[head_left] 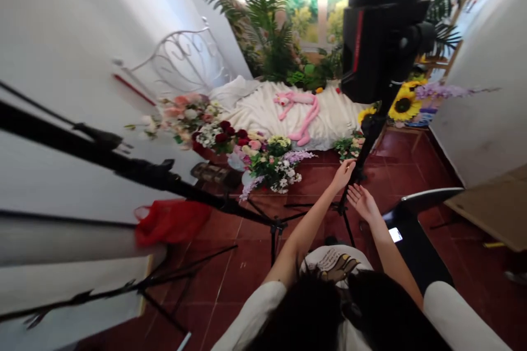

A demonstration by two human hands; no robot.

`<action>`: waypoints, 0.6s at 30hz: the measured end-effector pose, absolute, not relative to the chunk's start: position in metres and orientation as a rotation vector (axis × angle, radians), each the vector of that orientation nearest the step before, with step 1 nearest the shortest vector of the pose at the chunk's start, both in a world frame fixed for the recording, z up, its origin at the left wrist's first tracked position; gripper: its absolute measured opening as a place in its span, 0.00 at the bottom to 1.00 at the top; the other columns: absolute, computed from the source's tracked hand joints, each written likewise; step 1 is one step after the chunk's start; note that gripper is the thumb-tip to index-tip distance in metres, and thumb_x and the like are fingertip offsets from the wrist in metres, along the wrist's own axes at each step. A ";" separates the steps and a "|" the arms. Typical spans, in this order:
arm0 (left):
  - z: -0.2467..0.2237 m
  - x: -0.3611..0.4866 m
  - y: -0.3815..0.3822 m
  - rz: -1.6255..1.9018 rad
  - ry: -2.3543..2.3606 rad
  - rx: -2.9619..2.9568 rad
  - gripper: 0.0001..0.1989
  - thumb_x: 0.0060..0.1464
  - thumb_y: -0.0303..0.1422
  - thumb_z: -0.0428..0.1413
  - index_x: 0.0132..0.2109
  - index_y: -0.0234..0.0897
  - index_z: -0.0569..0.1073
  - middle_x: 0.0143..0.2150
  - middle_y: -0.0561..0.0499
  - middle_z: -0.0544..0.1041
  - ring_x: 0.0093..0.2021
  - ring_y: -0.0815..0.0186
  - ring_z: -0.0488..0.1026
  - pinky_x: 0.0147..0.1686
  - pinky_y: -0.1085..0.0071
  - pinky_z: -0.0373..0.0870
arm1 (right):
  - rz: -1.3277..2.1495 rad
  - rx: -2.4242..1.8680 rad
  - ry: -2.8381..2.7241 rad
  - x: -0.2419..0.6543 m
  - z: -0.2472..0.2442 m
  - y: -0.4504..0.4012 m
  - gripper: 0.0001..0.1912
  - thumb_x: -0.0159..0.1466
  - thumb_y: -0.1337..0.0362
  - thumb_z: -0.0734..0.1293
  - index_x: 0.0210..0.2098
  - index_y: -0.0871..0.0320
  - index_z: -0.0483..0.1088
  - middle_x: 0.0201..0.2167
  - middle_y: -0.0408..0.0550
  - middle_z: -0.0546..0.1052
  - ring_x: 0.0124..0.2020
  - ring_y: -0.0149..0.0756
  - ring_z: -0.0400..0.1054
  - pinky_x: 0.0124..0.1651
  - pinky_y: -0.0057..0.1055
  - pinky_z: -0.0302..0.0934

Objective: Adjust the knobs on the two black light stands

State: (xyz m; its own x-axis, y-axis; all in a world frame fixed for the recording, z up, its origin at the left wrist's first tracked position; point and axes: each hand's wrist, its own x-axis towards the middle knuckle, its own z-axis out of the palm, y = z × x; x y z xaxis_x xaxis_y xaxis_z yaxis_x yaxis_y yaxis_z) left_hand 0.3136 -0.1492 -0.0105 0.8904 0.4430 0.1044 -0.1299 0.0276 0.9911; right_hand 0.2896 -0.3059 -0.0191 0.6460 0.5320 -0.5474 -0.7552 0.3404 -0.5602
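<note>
A black light stand (373, 127) rises in front of me, with a bulky black studio light (381, 38) at its top. At the stand's pole, my left hand (343, 175) has its fingers closed together against the side of it; the exact grip is partly hidden. Just below and to the right, my right hand (364, 202) is palm up with its fingers apart. It holds nothing and is close to the lower pole.
A white-draped bed (255, 115) bears a pink plush toy (302, 109). Flower bunches (272, 162) edge it. Another black stand (164, 175) crosses on the left near a red bag (173, 222). To the right are a black chair (424, 252) with a phone (395, 235) and a brown tabletop (494, 208).
</note>
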 end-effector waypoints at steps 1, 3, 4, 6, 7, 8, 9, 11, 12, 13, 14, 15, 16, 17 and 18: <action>-0.008 0.321 -0.155 0.427 0.244 1.476 0.23 0.67 0.52 0.56 0.52 0.37 0.78 0.44 0.47 0.83 0.43 0.63 0.80 0.49 0.66 0.77 | 0.848 -0.862 0.304 0.291 -0.017 -0.312 0.11 0.73 0.61 0.63 0.41 0.50 0.78 0.44 0.48 0.86 0.44 0.34 0.82 0.55 0.35 0.75; -0.005 0.330 -0.162 0.385 0.223 1.472 0.26 0.65 0.57 0.56 0.49 0.37 0.78 0.38 0.50 0.80 0.39 0.63 0.78 0.45 0.66 0.77 | 0.871 -0.819 0.327 0.293 -0.012 -0.321 0.12 0.74 0.59 0.62 0.42 0.52 0.78 0.43 0.49 0.86 0.42 0.34 0.82 0.54 0.35 0.75; -0.004 0.333 -0.163 0.377 0.225 1.475 0.27 0.64 0.59 0.55 0.47 0.37 0.78 0.36 0.50 0.79 0.39 0.63 0.78 0.45 0.66 0.77 | 0.894 -0.795 0.336 0.294 -0.010 -0.323 0.13 0.75 0.58 0.62 0.42 0.52 0.78 0.43 0.50 0.86 0.42 0.34 0.82 0.53 0.35 0.75; -0.004 0.335 -0.164 0.387 0.252 1.480 0.29 0.62 0.61 0.56 0.43 0.37 0.78 0.35 0.49 0.78 0.41 0.61 0.78 0.46 0.66 0.77 | 0.942 -0.742 0.343 0.295 -0.005 -0.323 0.16 0.77 0.56 0.60 0.44 0.54 0.78 0.43 0.51 0.86 0.40 0.34 0.82 0.50 0.34 0.75; -0.005 0.335 -0.163 0.394 0.273 1.480 0.29 0.61 0.62 0.56 0.41 0.37 0.77 0.35 0.48 0.78 0.42 0.60 0.78 0.46 0.65 0.77 | 0.955 -0.711 0.343 0.296 -0.003 -0.320 0.17 0.77 0.55 0.59 0.45 0.55 0.78 0.42 0.51 0.86 0.40 0.34 0.81 0.49 0.33 0.75; -0.005 0.334 -0.162 0.395 0.295 1.478 0.29 0.60 0.62 0.57 0.40 0.38 0.77 0.35 0.47 0.78 0.44 0.59 0.78 0.46 0.65 0.77 | 0.959 -0.675 0.341 0.297 -0.001 -0.317 0.18 0.78 0.55 0.58 0.45 0.56 0.77 0.41 0.51 0.86 0.40 0.34 0.81 0.48 0.32 0.75; -0.005 0.334 -0.161 0.393 0.317 1.476 0.29 0.60 0.62 0.58 0.40 0.38 0.77 0.36 0.46 0.79 0.45 0.58 0.78 0.46 0.65 0.76 | 0.959 -0.636 0.338 0.299 0.001 -0.313 0.19 0.78 0.55 0.57 0.45 0.56 0.77 0.40 0.51 0.85 0.38 0.33 0.80 0.45 0.31 0.75; -0.005 0.333 -0.161 0.387 0.348 1.469 0.28 0.59 0.61 0.59 0.40 0.38 0.78 0.36 0.45 0.79 0.46 0.57 0.78 0.46 0.65 0.76 | 0.966 -0.560 0.324 0.303 0.003 -0.306 0.20 0.79 0.55 0.56 0.43 0.57 0.76 0.34 0.48 0.83 0.32 0.31 0.77 0.36 0.25 0.73; -0.005 0.333 -0.161 0.386 0.354 1.462 0.27 0.59 0.60 0.60 0.40 0.38 0.78 0.36 0.45 0.79 0.46 0.58 0.78 0.46 0.66 0.76 | 0.973 -0.531 0.307 0.306 0.004 -0.302 0.20 0.79 0.55 0.56 0.42 0.57 0.75 0.30 0.46 0.80 0.27 0.29 0.73 0.29 0.22 0.69; -0.005 0.333 -0.161 0.386 0.354 1.452 0.27 0.59 0.60 0.60 0.39 0.38 0.77 0.37 0.46 0.80 0.44 0.59 0.78 0.45 0.66 0.75 | 0.980 -0.512 0.281 0.308 0.004 -0.299 0.20 0.79 0.55 0.56 0.41 0.57 0.74 0.27 0.43 0.77 0.22 0.27 0.67 0.24 0.19 0.63; -0.005 0.333 -0.162 0.390 0.347 1.441 0.27 0.59 0.60 0.60 0.38 0.38 0.77 0.36 0.46 0.79 0.43 0.60 0.77 0.44 0.67 0.75 | 0.982 -0.500 0.249 0.310 0.004 -0.297 0.19 0.79 0.54 0.56 0.39 0.56 0.73 0.25 0.41 0.73 0.19 0.26 0.61 0.19 0.18 0.57; -0.004 0.333 -0.163 0.397 0.340 1.430 0.27 0.59 0.60 0.60 0.37 0.38 0.76 0.36 0.47 0.79 0.41 0.62 0.77 0.43 0.68 0.74 | 0.974 -0.491 0.214 0.312 0.004 -0.294 0.18 0.78 0.54 0.57 0.38 0.55 0.71 0.23 0.38 0.70 0.17 0.26 0.56 0.16 0.18 0.52; -0.003 0.333 -0.164 0.406 0.332 1.418 0.27 0.59 0.60 0.60 0.37 0.38 0.76 0.35 0.48 0.79 0.39 0.63 0.76 0.42 0.69 0.74 | 0.959 -0.482 0.179 0.313 0.004 -0.292 0.18 0.78 0.54 0.57 0.36 0.54 0.69 0.22 0.37 0.67 0.16 0.26 0.52 0.15 0.19 0.49; -0.003 0.332 -0.164 0.416 0.327 1.409 0.27 0.58 0.60 0.60 0.36 0.38 0.75 0.35 0.48 0.78 0.38 0.64 0.75 0.42 0.70 0.73 | 0.942 -0.467 0.151 0.313 0.003 -0.291 0.18 0.78 0.53 0.58 0.34 0.54 0.67 0.22 0.36 0.65 0.16 0.26 0.49 0.14 0.19 0.47; -0.002 0.332 -0.165 0.428 0.326 1.402 0.27 0.58 0.60 0.61 0.35 0.37 0.74 0.34 0.49 0.78 0.37 0.65 0.74 0.41 0.71 0.73 | 0.930 -0.446 0.134 0.313 0.003 -0.289 0.19 0.78 0.53 0.58 0.32 0.53 0.64 0.21 0.35 0.63 0.16 0.26 0.46 0.14 0.19 0.46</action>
State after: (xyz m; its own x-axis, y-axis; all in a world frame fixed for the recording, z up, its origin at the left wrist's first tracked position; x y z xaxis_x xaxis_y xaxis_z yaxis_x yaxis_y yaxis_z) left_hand 0.3323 -0.1651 -0.0016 0.8805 0.4730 0.0314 -0.0957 0.1124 0.9890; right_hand 0.3134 -0.2889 0.0031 0.5969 0.7442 -0.2999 -0.7985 0.5144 -0.3127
